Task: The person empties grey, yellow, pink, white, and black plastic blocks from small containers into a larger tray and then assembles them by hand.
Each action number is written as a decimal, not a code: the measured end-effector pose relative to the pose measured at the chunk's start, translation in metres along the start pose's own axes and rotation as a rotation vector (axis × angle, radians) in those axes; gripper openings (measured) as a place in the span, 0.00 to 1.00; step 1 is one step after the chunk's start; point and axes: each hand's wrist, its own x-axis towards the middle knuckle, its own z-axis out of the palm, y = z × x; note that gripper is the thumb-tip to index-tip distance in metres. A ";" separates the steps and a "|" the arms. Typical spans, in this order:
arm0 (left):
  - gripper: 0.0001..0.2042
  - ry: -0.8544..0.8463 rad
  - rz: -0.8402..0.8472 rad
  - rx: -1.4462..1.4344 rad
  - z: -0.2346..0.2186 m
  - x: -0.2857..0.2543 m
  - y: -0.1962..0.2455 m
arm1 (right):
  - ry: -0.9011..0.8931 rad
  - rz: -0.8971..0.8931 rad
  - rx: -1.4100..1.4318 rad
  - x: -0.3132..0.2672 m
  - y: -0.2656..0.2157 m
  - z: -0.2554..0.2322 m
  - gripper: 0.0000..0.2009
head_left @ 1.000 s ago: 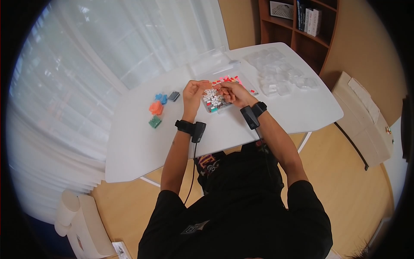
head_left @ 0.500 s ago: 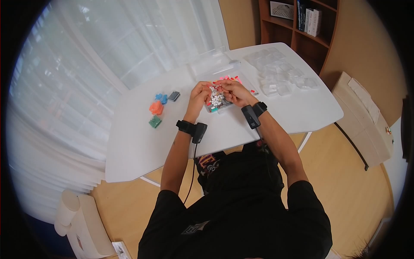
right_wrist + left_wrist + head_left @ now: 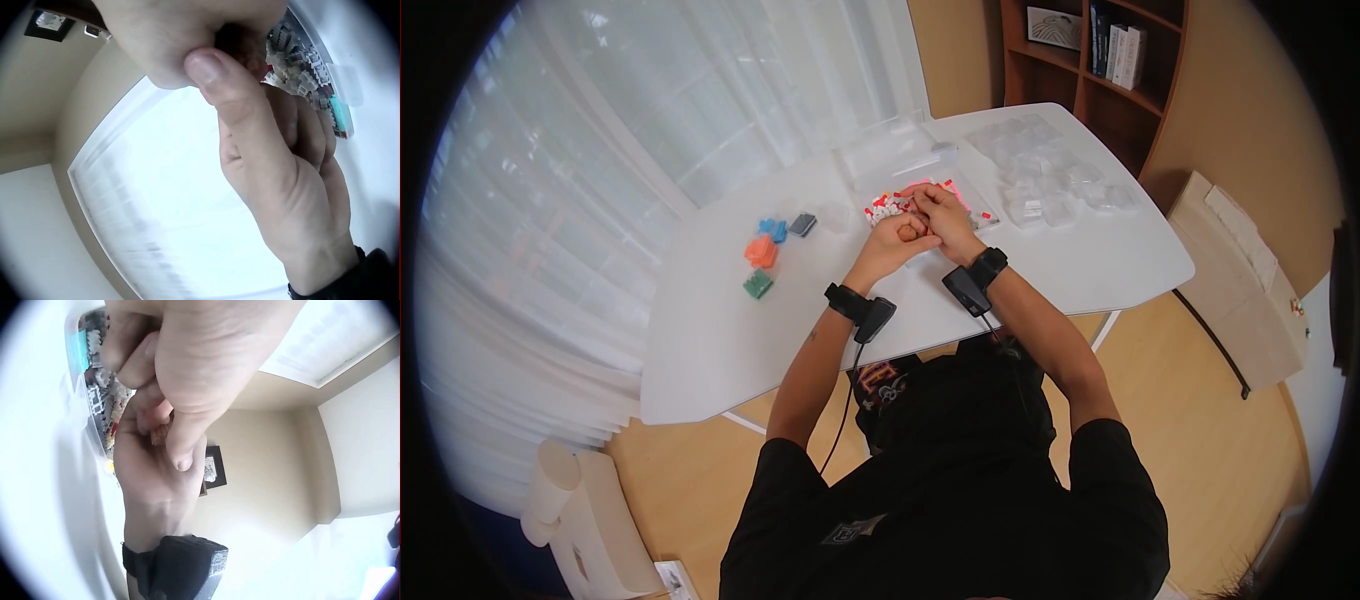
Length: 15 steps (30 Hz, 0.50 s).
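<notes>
Both hands meet over a shallow clear box (image 3: 990, 221) of small plastic pieces (image 3: 883, 208), mostly white, with red, pink and grey among them. My left hand (image 3: 893, 247) has its fingers curled, and its thumb (image 3: 181, 447) lies against the right palm. The right hand (image 3: 945, 217) bends its fingers down towards the left one. Between the two hands a small translucent, reddish piece (image 3: 160, 434) shows in the left wrist view, pinched among the fingers. Most of it is hidden, so I cannot tell its kind.
Left of the box lie blue (image 3: 773, 230), orange (image 3: 761, 251), green (image 3: 758, 284) and dark grey (image 3: 803, 224) pieces. Many clear containers (image 3: 1055, 208) crowd the table's right side. A clear lid (image 3: 890, 150) stands behind the box. The white table's front edge (image 3: 780, 400) runs before the person.
The left hand has moved right and nearer the body, closing against the right hand. The right hand has shifted slightly and turned over it. The loose coloured pieces stay in place.
</notes>
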 end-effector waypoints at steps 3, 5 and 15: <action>0.07 0.059 0.046 -0.017 0.001 0.001 -0.005 | -0.060 -0.080 -0.046 0.002 0.001 -0.004 0.12; 0.06 0.081 -0.014 0.058 -0.008 0.000 -0.004 | -0.060 -0.052 -0.011 0.002 0.000 -0.004 0.11; 0.09 0.375 -0.051 -0.508 -0.044 -0.004 -0.003 | -0.127 0.098 0.163 0.010 -0.005 -0.021 0.12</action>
